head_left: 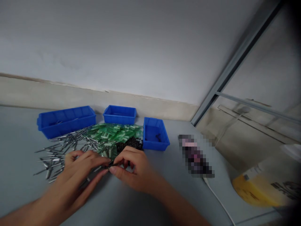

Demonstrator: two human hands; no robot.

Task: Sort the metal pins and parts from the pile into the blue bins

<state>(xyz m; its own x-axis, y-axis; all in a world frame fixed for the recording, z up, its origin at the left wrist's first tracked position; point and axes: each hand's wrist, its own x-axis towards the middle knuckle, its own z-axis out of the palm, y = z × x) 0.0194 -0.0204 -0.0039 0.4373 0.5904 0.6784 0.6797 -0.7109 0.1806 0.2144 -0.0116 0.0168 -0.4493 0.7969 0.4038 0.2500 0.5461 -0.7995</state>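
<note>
Along the back of the workspace, a pale wall rises behind a grey tabletop. A metal frame slants up at the right. Below it, at the right edge, a translucent jug with yellow contents, blurred, looks tilted.

Three blue plastic bins at the rear: long left bin, a few thin silvery bits inside; middle bin, near the wall; right bin, some dark pieces inside.

Heap of green plastic packets in front of the middle bin, some pale pieces showing through. Loose silvery metal rods, several pointed, scattered left of the packets. Left hand reaches in over the near rods; right hand sits just beside it, near the black parts piled against the right bin.

Pixelated phone lies right of that bin, white cable running from its near end.

Smallest: a slim piece at the meeting fingertips, just in front of the packets. Both hands' fingers narrow, pinching it; exact shape and each hand's share of the grip cannot be told.
</note>
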